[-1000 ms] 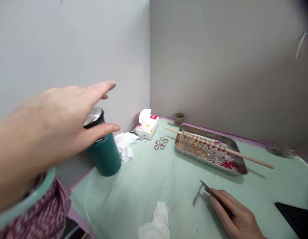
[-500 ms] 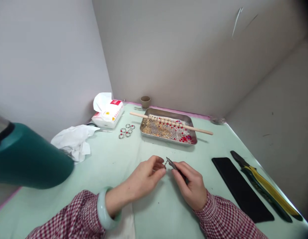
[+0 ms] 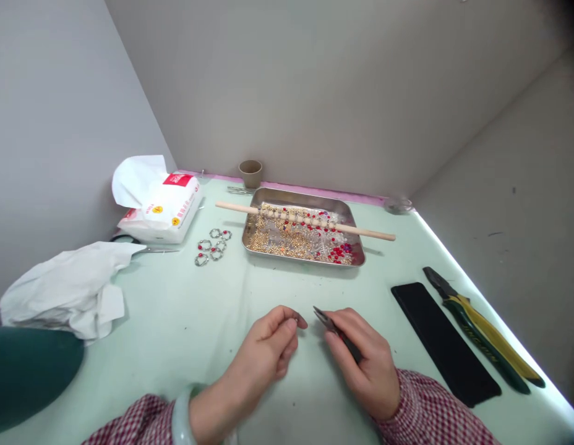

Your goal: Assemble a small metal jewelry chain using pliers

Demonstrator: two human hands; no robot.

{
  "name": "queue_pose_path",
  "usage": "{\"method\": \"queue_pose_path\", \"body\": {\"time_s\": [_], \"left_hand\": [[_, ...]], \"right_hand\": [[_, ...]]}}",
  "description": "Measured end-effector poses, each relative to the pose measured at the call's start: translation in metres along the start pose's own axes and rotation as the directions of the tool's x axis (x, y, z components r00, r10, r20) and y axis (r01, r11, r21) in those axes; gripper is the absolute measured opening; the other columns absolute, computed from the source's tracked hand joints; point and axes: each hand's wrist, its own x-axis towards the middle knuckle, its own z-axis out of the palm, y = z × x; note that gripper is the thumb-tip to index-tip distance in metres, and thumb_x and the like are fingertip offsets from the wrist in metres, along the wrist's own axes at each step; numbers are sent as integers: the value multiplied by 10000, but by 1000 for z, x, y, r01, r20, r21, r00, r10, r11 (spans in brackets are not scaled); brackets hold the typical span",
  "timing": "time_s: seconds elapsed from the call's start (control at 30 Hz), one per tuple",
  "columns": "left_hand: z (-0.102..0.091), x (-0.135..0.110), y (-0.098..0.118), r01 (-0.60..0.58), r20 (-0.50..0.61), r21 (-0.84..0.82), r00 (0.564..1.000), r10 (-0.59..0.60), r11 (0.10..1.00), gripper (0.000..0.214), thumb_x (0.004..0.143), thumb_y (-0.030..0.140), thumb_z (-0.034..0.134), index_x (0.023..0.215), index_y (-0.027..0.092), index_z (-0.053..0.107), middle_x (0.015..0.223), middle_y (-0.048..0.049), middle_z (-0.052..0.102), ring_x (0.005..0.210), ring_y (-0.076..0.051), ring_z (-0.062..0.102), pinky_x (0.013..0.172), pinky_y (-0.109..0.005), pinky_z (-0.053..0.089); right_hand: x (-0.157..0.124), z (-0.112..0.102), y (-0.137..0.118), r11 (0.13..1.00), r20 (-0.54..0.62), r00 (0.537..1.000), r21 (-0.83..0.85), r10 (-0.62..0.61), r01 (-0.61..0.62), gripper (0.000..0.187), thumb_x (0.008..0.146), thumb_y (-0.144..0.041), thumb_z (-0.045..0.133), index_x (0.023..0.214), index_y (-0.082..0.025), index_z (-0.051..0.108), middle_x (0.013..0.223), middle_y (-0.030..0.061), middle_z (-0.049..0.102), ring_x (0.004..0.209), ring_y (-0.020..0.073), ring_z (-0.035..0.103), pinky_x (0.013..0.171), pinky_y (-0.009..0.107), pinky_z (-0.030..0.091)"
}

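My left hand (image 3: 271,343) is closed in a pinch near the middle front of the table. Between thumb and forefinger a bit of a small silver wire piece (image 3: 299,317) shows; the fingers hide most of it. My right hand (image 3: 365,358) grips a pair of small needle-nose pliers (image 3: 336,330), its dark jaws pointing up and left. The jaw tips stand a little right of the left fingertips, apart from them. Beyond the hands, on the left, lie several silver rings (image 3: 216,245) with red beads.
A metal tray (image 3: 296,260) holds gold, clear and red beads, with a wooden rod (image 3: 370,233) across it. Left are a tissue pack (image 3: 164,213), crumpled tissue (image 3: 67,287) and a green bottle (image 3: 31,377). Right lie a black case (image 3: 445,343) and large yellow-green pliers (image 3: 484,334). A cup (image 3: 250,174) stands behind.
The pliers' tips have come away from the silver wire piece, and the hands are slightly further apart. My left fingers have closed more around the piece. The camera view has shifted.
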Motion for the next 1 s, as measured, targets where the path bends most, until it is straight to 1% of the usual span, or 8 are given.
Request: {"method": "queue_pose_path", "body": {"time_s": [0.1, 0.27, 0.43, 0.63, 0.7, 0.8, 0.9, 1.0], "left_hand": [[-2, 2, 1, 34, 27, -134, 999, -30, 990, 152, 865, 318, 465, 845, 170, 489, 524, 81, 318, 396, -40, 143, 381, -208, 95], [-5, 4, -1, 0, 57, -190, 998, 11, 982, 134, 870, 286, 458, 914, 169, 506, 567, 68, 395, 385, -25, 162, 371, -191, 137], [-8, 0, -5, -69, 104, -112, 991, 81, 991, 130, 866, 288, 469, 897, 164, 497, 575, 64, 416, 377, -23, 221, 366, -179, 200], [-8, -3, -8, -200, 93, 2, 976, 199, 980, 154, 833, 318, 515, 838, 182, 442, 611, 55, 463, 396, -43, 336, 410, -205, 369], [-9, -2, -10, -244, 106, 25, 965, 240, 970, 168, 827, 319, 523, 817, 181, 428, 628, 46, 483, 415, -54, 387, 449, -231, 419], [-9, -2, -11, -285, 133, 53, 952, 276, 957, 168, 824, 303, 528, 812, 179, 415, 651, 30, 509, 455, -75, 459, 508, -266, 459], [-8, -3, -11, -302, 139, 80, 947, 289, 950, 178, 813, 297, 551, 818, 178, 418, 655, 24, 509, 480, -73, 461, 472, -222, 409], [-7, -5, -9, -278, 137, 68, 954, 267, 958, 187, 807, 308, 571, 854, 180, 442, 609, 50, 460, 435, -42, 337, 396, -167, 253]], "right_hand": [[-1, -1, 2, 1000, -10, 1000, -20, 7, -7, 262, 835, -110, 512, 1077, -179, 587, 902, 87, 597, 828, 204, 567, 708, 341, 490], [-2, 0, 4, 998, -44, 999, -62, 2, -5, 250, 836, -142, 523, 1073, -180, 590, 944, 101, 599, 878, 222, 566, 759, 382, 488], [-1, 0, 5, 991, -53, 998, -131, -42, 35, 242, 835, -181, 533, 1070, -183, 594, 956, 99, 608, 896, 231, 567, 786, 410, 478], [0, 2, 7, 960, -54, 991, -263, -119, 100, 268, 829, -219, 546, 1083, -222, 632, 976, 87, 615, 933, 245, 556, 830, 449, 459], [0, 3, 8, 962, -62, 989, -247, -137, 118, 266, 831, -219, 547, 1082, -223, 636, 986, 87, 615, 939, 239, 556, 828, 439, 467], [1, 4, 8, 978, -60, 987, -157, -151, 140, 243, 843, -209, 535, 1065, -201, 635, 968, 84, 631, 917, 218, 573, 814, 405, 483], [3, 4, 7, 992, -75, 990, -63, -116, 111, 210, 861, -218, 514, 1024, -176, 640, 929, 84, 642, 853, 193, 596, 768, 362, 501], [5, 4, 6, 997, -85, 993, -25, -78, 76, 208, 870, -227, 502, 1008, -167, 645, 906, 82, 643, 810, 178, 601, 727, 335, 510]]}}
